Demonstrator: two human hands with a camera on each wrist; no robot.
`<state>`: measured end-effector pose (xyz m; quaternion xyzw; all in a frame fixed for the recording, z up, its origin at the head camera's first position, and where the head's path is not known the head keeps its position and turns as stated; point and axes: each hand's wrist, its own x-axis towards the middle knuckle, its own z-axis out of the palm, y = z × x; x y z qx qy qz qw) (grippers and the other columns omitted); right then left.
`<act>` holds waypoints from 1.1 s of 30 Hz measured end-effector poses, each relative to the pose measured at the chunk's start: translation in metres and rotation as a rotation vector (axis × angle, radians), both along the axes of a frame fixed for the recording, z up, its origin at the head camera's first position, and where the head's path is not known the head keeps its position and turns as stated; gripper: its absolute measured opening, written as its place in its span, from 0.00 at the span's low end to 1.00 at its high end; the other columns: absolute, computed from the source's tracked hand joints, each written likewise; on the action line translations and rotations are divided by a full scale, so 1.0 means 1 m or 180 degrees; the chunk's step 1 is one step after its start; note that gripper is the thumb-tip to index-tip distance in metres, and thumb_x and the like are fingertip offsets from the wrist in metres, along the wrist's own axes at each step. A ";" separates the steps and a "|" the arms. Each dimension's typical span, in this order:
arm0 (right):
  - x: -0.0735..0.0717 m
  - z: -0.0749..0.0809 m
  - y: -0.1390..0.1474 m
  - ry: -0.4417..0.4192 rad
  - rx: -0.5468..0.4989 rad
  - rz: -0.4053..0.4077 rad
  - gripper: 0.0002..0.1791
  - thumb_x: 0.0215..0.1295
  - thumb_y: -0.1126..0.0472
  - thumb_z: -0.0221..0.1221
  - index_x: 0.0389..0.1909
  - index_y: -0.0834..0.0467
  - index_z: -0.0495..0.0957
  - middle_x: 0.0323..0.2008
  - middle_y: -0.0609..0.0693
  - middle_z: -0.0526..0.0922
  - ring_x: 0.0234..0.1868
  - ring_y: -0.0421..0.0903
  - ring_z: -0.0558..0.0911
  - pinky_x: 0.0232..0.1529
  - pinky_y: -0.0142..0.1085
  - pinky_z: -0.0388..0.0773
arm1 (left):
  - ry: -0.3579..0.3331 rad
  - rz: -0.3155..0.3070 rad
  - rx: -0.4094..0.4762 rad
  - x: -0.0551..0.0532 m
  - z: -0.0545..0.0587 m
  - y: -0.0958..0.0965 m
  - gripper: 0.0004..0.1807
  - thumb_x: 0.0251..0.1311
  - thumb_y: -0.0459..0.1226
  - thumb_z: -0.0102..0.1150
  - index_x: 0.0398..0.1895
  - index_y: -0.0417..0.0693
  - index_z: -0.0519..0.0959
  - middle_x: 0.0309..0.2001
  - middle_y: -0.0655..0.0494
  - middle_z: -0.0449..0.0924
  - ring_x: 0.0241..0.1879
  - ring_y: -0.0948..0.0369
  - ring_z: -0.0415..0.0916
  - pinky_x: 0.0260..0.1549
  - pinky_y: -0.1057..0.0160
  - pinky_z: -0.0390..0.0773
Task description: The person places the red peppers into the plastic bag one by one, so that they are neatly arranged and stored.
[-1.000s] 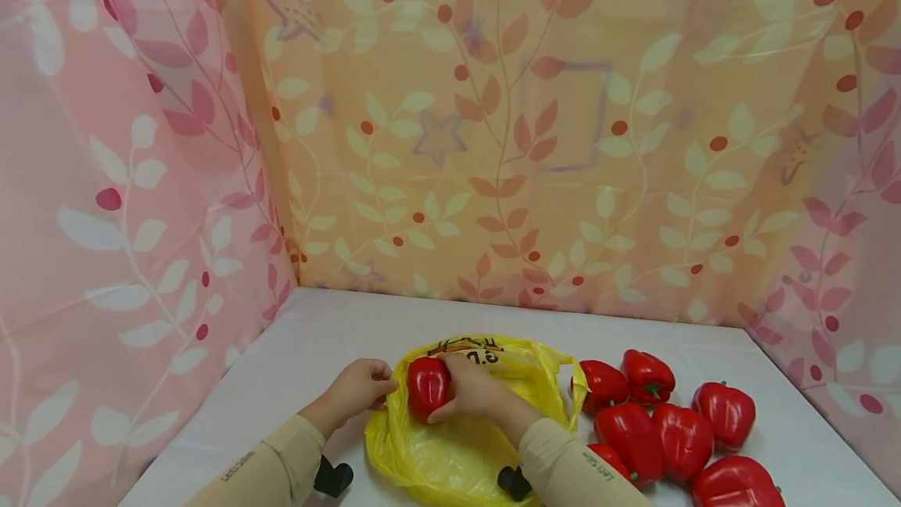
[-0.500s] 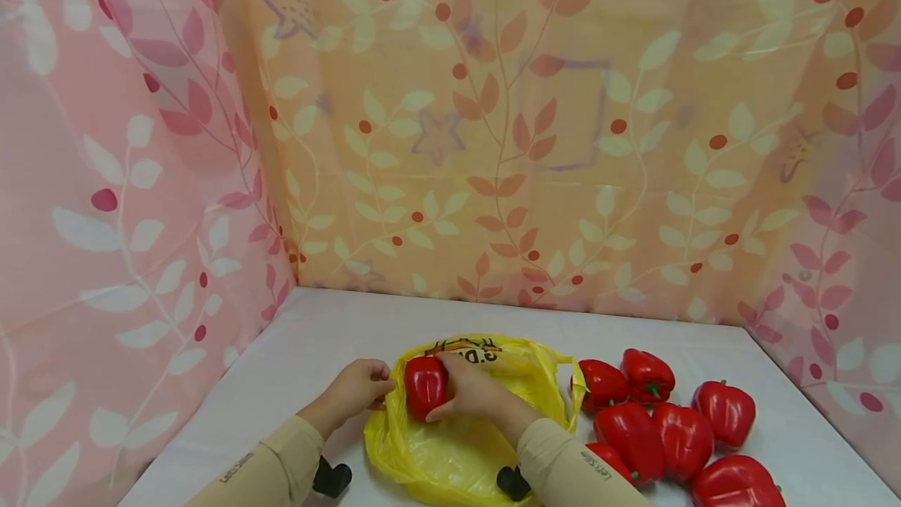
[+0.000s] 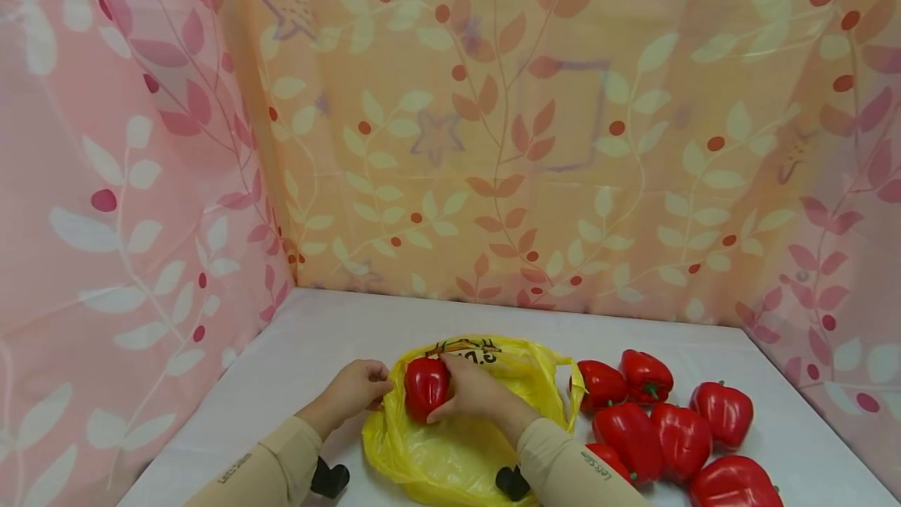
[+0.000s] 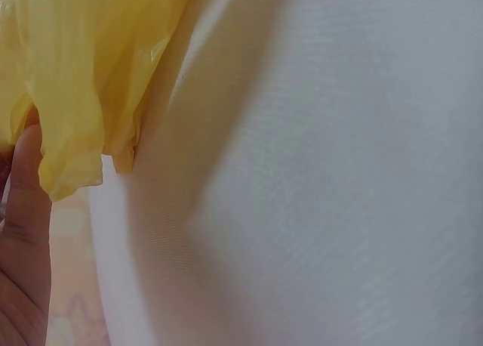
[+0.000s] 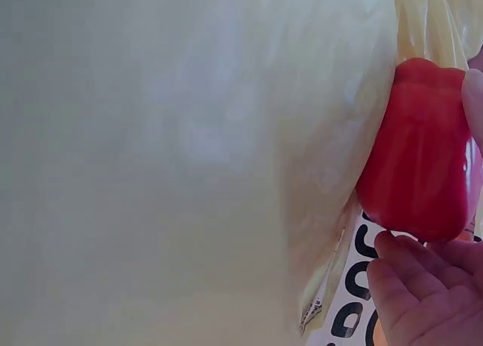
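A red bell pepper (image 3: 425,388) is in my right hand (image 3: 470,391), over the open mouth of a yellow plastic bag (image 3: 457,464). Thumb and fingers grip the pepper (image 5: 416,153) from either side in the right wrist view, with the bag's printed lettering beneath. At the bag's left rim, my left hand (image 3: 353,391) pinches the thin plastic. The left wrist view catches only part of that hand (image 4: 26,233), with the bag (image 4: 72,97) hanging in folds beside the thumb.
Several red bell peppers (image 3: 681,444) lie loosely grouped on the white table (image 3: 331,319), right of the bag. One pepper (image 3: 598,386) sits close to the bag's right handle. Patterned cloth (image 3: 436,178) stands behind the table and along both sides.
Both hands keep their places, with the pepper held over the bag throughout. The whole view shifts only very slightly.
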<state>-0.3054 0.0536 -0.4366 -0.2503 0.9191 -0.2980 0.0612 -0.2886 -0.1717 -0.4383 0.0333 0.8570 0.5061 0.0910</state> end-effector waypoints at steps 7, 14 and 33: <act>0.000 0.006 0.005 -0.0110 -0.0030 0.0006 0.52 0.37 0.45 0.72 0.64 0.59 0.60 0.59 0.52 0.69 0.58 0.50 0.70 0.58 0.47 0.66 | -0.0025 -0.0002 -0.0018 -0.002 -0.001 0.000 0.04 0.57 0.34 0.58 0.30 0.42 0.76 0.27 0.53 0.74 0.25 0.60 0.73 0.27 0.64 0.80; -0.001 0.014 0.013 -0.0036 0.0025 0.0139 0.46 0.39 0.44 0.71 0.61 0.57 0.65 0.56 0.50 0.73 0.55 0.49 0.72 0.57 0.46 0.68 | -0.0023 -0.0037 -0.0020 -0.003 -0.003 -0.002 0.04 0.57 0.35 0.58 0.30 0.42 0.76 0.28 0.53 0.74 0.26 0.60 0.72 0.28 0.64 0.80; 0.008 0.054 0.036 0.0203 0.0000 0.0477 0.39 0.44 0.46 0.69 0.57 0.59 0.69 0.54 0.52 0.75 0.55 0.47 0.74 0.57 0.43 0.68 | -0.0059 0.0022 -0.0056 -0.004 -0.002 0.000 0.03 0.57 0.33 0.58 0.29 0.43 0.76 0.27 0.52 0.74 0.26 0.60 0.73 0.28 0.64 0.80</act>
